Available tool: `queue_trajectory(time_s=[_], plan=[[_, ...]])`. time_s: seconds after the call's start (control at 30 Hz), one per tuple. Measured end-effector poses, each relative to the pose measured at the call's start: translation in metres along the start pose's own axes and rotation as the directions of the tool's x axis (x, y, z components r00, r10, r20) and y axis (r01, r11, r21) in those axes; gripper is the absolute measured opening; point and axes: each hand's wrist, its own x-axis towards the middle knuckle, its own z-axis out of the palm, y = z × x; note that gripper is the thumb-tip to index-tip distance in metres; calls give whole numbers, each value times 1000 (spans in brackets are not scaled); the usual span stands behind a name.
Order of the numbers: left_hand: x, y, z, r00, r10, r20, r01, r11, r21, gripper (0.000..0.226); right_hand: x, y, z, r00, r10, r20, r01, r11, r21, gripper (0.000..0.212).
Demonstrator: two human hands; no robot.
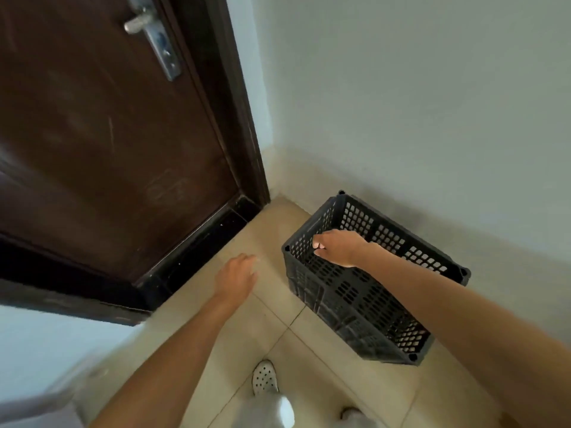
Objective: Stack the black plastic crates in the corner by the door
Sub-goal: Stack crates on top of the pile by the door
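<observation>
We see brown door (102, 134) far left. Left hand (236, 274) over tile floor (247, 335), fingers loosely together, holding nothing. Just right of its fingertips, black crate (355, 291) by wall (417, 103); right hand (338, 247) fingers curled on its near rim.

A dark brown door (102, 143) with a metal handle (139, 23); right of it pale walls (417, 103), below it beige floor tiles (247, 329).

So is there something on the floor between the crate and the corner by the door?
Nothing visible. The floor from the crate to the corner is bare; the left hand hovers above it, empty.
</observation>
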Motion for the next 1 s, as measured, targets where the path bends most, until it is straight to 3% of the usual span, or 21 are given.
queue_trajectory(time_s=[0.2,0.4,0.63,0.83,1.0], plan=[[-112,23,7,958,-277,-73,263,951,-163,38,-37,-45,9,972,-233,7,232,965,-118,33],[-251,28,29,825,-552,-126,512,822,-249,39,-78,-116,33,882,-448,146,471,832,-293,32],[-440,27,65,565,-819,-100,773,568,-284,33,-133,-252,90,722,-622,303,692,648,-319,28],[-585,52,103,331,-939,-92,862,341,-376,34,-223,-356,160,564,-704,432,822,431,-372,26],[-715,101,163,161,-987,20,880,134,-456,33,-341,-424,231,397,-732,553,907,222,-357,32]])
